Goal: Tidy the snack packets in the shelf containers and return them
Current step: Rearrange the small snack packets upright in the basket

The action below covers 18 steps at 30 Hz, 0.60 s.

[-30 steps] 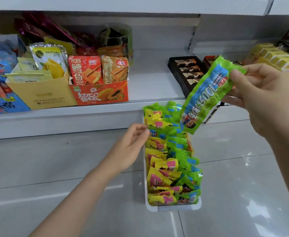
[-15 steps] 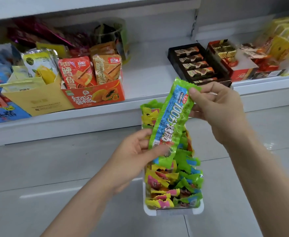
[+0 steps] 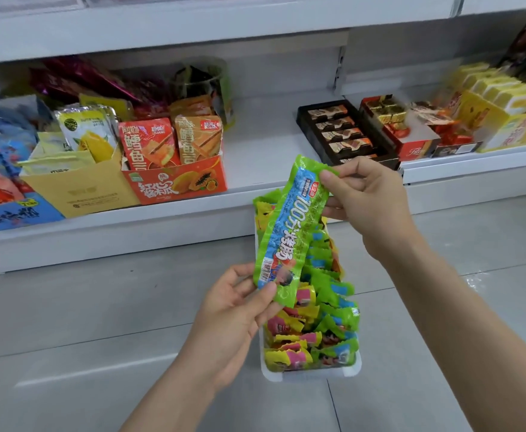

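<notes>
Above the white tray (image 3: 311,375) on the floor, a long green packet (image 3: 289,232) hangs slanted between both hands: right hand (image 3: 370,204) pinches its crinkled top edge, left hand (image 3: 236,310) pinches the bottom corner. Glossy foil, flat strip; similar packets (image 3: 320,325) crammed upright below.

Grey tiled floor (image 3: 99,322) bearing a white container (image 3: 313,374) of green and yellow snack packets (image 3: 327,335). White shelf (image 3: 264,157) behind — carrying a yellow carton (image 3: 80,191), an orange carton (image 3: 180,182) (touching it), a black tray (image 3: 345,135), and a red box (image 3: 411,141) just beside.
</notes>
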Tool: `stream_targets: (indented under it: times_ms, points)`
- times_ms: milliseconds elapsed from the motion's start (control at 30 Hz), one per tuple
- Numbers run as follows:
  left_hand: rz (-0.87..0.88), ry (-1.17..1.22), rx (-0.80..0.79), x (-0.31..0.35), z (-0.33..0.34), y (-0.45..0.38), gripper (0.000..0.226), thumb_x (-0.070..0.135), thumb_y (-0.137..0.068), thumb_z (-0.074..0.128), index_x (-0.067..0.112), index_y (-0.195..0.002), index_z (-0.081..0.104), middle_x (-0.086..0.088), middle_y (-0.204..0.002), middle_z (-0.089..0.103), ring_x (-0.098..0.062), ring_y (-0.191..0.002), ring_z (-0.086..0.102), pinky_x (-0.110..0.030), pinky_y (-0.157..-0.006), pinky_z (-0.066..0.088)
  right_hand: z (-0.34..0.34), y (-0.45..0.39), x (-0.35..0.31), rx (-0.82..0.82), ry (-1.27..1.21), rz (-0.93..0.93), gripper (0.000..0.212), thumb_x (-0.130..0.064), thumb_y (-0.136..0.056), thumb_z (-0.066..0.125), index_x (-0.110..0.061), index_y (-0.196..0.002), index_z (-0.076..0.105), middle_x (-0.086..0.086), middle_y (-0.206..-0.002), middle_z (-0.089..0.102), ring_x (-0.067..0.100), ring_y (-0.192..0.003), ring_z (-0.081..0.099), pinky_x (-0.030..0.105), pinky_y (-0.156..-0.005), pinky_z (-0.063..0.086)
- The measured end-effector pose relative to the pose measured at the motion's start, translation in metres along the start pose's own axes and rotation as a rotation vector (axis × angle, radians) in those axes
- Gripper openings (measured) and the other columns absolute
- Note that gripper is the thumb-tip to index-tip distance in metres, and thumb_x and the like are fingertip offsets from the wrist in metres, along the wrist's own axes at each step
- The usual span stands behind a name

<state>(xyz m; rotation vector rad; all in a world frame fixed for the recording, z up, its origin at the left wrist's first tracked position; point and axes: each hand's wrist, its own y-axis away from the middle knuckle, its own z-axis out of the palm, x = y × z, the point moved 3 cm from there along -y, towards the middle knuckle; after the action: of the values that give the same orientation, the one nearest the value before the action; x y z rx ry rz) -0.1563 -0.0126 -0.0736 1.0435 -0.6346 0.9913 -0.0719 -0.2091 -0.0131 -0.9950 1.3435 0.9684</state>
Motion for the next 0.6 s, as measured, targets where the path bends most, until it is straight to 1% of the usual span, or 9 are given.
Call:
stream_targets:
  times_ms: [167,200,267,333,367,433,500,533,600]
  points:
    - [-0.022,0.069,0.026,-0.004,0.003,0.001,0.028,0.009,-0.071,0.071,0.003,-0.089,0.050,-0.013,-0.091,0.075,-0.017,-0.086,0.075,-0.022,-0.067,0.058,-0.008,0.001,-0.004,0.007,-0.046,0.032,0.019,-0.010,-0.091,0.070,-0.017,-0.076,0.061,0.008,-0.070,0.073,0.027,-0.068,0.062,0.026,-0.053,0.056]
    - [-0.042,0.138,-0.002,-0.004,0.003,0.001,0.027,0.010,-0.074,0.070,0.003,-0.090,0.050,-0.014,-0.096,0.075,-0.020,-0.089,0.075,-0.025,-0.070,0.059,-0.009,0.001,-0.004,0.001,-0.067,0.042,0.018,-0.011,-0.091,0.070,-0.017,-0.077,0.062,0.009,-0.071,0.072,0.027,-0.069,0.062,0.027,-0.055,0.057]
    - [-0.121,0.332,-0.119,-0.003,0.009,0.002,0.028,0.019,-0.089,0.062,-0.005,-0.102,0.055,-0.022,-0.117,0.070,-0.033,-0.106,0.070,-0.039,-0.080,0.060,-0.008,0.002,-0.004,-0.023,-0.111,0.060,0.016,-0.011,-0.092,0.069,-0.017,-0.078,0.062,0.011,-0.075,0.071,0.027,-0.071,0.062,0.028,-0.057,0.059]
    - [-0.251,0.497,-0.211,-0.003,0.014,0.004,0.051,0.037,-0.097,0.049,-0.005,-0.121,0.064,-0.025,-0.131,0.061,-0.042,-0.120,0.061,-0.053,-0.089,0.056,-0.003,0.004,-0.003,-0.061,-0.151,0.071,0.015,-0.011,-0.093,0.068,-0.017,-0.080,0.062,0.006,-0.070,0.071,0.021,-0.065,0.062,0.027,-0.058,0.058]
    - [-0.303,0.538,-0.246,-0.001,0.016,0.004,0.054,0.042,-0.096,0.046,0.000,-0.123,0.066,-0.025,-0.134,0.060,-0.042,-0.120,0.061,-0.053,-0.088,0.056,0.001,0.005,-0.003,-0.082,-0.174,0.074,0.013,-0.010,-0.093,0.066,-0.017,-0.083,0.061,0.001,-0.066,0.070,0.015,-0.060,0.062,0.025,-0.057,0.057]
    - [-0.390,0.606,-0.278,0.004,0.019,0.005,0.049,0.037,-0.093,0.055,0.000,-0.123,0.066,-0.024,-0.135,0.059,-0.036,-0.107,0.068,-0.042,-0.074,0.061,0.007,0.006,-0.002,-0.118,-0.233,0.070,0.008,-0.010,-0.096,0.063,-0.015,-0.090,0.060,-0.006,-0.062,0.070,0.006,-0.055,0.063,0.021,-0.055,0.054]
    - [-0.433,0.693,-0.263,0.009,0.020,0.006,0.043,0.019,-0.088,0.072,-0.007,-0.122,0.065,-0.024,-0.127,0.062,-0.028,-0.085,0.068,-0.029,-0.058,0.058,0.011,0.007,-0.001,-0.130,-0.262,0.092,0.001,-0.010,-0.097,0.061,-0.012,-0.097,0.061,-0.006,-0.067,0.072,0.005,-0.059,0.066,0.021,-0.057,0.056]
    - [-0.427,0.705,-0.231,0.009,0.020,0.006,0.046,0.012,-0.083,0.078,-0.011,-0.121,0.064,-0.024,-0.120,0.064,-0.025,-0.079,0.065,-0.026,-0.055,0.057,0.012,0.007,0.001,-0.127,-0.256,0.126,0.006,-0.012,-0.098,0.060,-0.010,-0.103,0.063,-0.005,-0.072,0.073,0.007,-0.064,0.068,0.023,-0.060,0.058]
    - [-0.343,0.586,-0.137,0.011,0.019,0.004,0.049,0.007,-0.071,0.085,-0.012,-0.112,0.066,-0.021,-0.103,0.066,-0.021,-0.074,0.064,-0.023,-0.056,0.056,0.016,0.010,0.006,-0.159,-0.268,0.244,0.018,-0.018,-0.101,0.056,-0.011,-0.115,0.066,0.002,-0.091,0.074,0.015,-0.078,0.072,0.027,-0.064,0.060]
